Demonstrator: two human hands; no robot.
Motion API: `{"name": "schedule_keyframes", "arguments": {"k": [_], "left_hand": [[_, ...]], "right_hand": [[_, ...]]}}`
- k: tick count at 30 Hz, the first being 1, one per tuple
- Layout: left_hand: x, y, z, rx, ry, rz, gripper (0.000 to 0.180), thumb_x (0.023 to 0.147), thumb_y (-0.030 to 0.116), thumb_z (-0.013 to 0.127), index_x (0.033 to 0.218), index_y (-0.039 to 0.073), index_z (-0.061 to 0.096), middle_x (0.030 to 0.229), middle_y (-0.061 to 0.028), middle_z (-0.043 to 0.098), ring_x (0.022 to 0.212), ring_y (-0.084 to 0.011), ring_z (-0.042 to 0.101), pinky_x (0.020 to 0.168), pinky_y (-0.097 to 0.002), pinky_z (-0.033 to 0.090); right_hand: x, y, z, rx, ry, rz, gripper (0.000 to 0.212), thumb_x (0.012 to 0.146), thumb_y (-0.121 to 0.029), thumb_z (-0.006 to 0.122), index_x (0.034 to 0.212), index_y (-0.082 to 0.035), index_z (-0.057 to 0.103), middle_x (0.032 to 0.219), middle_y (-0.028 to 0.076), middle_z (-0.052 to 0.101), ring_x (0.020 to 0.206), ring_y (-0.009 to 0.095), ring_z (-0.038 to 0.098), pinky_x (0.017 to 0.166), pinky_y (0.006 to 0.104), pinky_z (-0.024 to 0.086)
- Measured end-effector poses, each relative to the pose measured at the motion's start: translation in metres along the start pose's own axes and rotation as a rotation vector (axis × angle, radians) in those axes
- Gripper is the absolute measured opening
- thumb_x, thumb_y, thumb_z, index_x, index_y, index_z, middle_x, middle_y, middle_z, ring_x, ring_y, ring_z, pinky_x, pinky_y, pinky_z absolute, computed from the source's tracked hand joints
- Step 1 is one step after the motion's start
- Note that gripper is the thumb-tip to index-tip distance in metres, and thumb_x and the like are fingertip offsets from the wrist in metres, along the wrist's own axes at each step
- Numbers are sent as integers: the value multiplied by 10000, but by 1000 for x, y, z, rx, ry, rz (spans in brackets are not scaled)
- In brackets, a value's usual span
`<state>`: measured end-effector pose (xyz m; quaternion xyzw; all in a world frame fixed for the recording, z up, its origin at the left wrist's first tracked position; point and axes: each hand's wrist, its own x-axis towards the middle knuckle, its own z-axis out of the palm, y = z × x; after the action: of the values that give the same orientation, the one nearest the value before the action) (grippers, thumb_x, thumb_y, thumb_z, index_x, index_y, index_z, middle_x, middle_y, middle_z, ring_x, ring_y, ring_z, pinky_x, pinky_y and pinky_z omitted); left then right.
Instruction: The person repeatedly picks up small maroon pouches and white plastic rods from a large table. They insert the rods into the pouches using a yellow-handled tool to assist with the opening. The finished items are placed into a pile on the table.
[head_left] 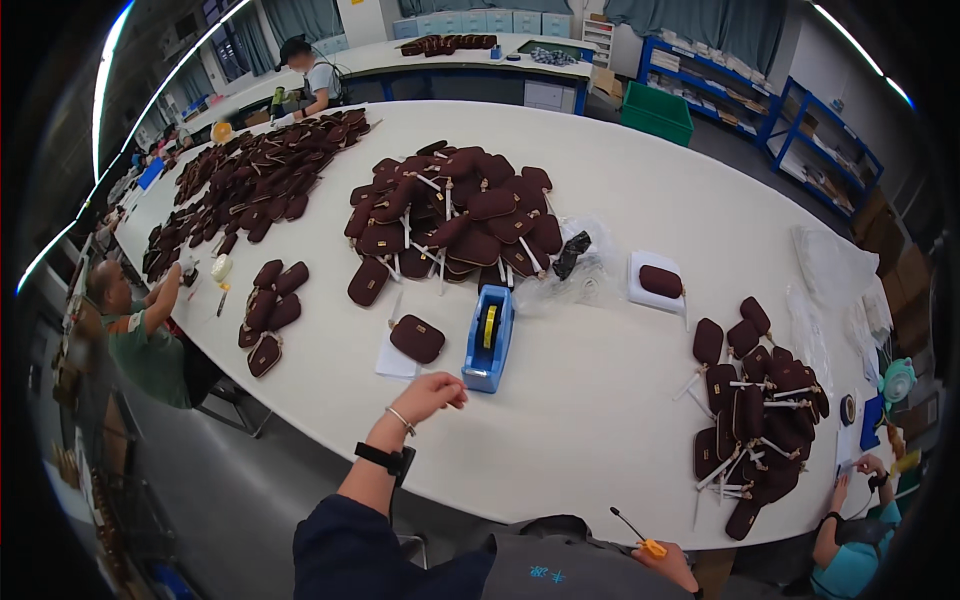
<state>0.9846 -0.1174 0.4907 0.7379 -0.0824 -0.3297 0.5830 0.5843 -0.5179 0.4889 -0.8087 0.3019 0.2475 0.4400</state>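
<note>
My left hand [430, 392] reaches over the white table [590, 400], and its fingertips are at the near end of a blue tape dispenser [489, 337]. I cannot tell whether it grips anything. Just left of the dispenser, a dark brown pouch [417, 338] lies on a white sheet [392, 362]. My right hand [668, 562] stays low at the table's near edge. It holds a thin tool with a yellow handle [650, 547], tip pointing up and to the left. A black band sits on my left wrist.
Heaps of brown pouches lie in the middle [450, 215], at the right [755, 420] and at the far left [260, 170]. One pouch rests on a white pad [660, 281]. Other people work at the left [140, 340], back [305, 70] and lower right [850, 545]. A green bin [657, 112] stands behind.
</note>
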Motion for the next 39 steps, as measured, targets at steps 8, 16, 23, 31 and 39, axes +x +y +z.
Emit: {"name": "schedule_keyframes", "arguments": {"k": [8, 16, 23, 31, 39], "left_hand": [[148, 33, -125, 23, 544, 113, 226, 904, 112, 503, 1032, -27, 626, 907, -90, 692, 789, -157, 676, 627, -246, 486], [288, 22, -176, 357, 826, 330, 242, 842, 58, 550, 1065, 11, 632, 970, -135, 682, 908, -249, 662, 818, -328, 505], [359, 78, -183, 473, 796, 438, 242, 835, 54, 539, 1058, 18, 624, 1011, -156, 635, 897, -289, 632, 831, -364, 491], [414, 116, -204, 658, 911, 332, 220, 837, 148, 594, 1005, 7, 612, 922, -184, 608, 899, -360, 588, 808, -430, 473], [466, 100, -241, 899, 867, 337, 299, 847, 231, 587, 806, -65, 563, 809, -286, 592, 800, -445, 580, 683, -490, 452]], "right_hand": [[13, -11, -1, -282, 6, -138, 240, 856, -194, 582, 1084, -125, 612, 902, 79, 621, 881, 240, 619, 696, 372, 474], [35, 79, 18, -605, 26, -190, 280, 831, -159, 556, 1110, -168, 576, 1048, 31, 590, 947, 213, 582, 728, 340, 467], [15, -13, 12, -320, 149, -10, 179, 826, -180, 615, 986, -100, 607, 850, 34, 575, 737, 224, 573, 623, 352, 453], [-3, -44, 16, 143, 271, 337, 174, 833, -178, 706, 920, -37, 652, 736, 14, 622, 699, 80, 543, 636, 274, 464], [-13, -80, 5, 290, 201, 445, 420, 820, -441, 683, 1045, -87, 684, 798, 35, 689, 752, 143, 631, 705, 281, 480]]}}
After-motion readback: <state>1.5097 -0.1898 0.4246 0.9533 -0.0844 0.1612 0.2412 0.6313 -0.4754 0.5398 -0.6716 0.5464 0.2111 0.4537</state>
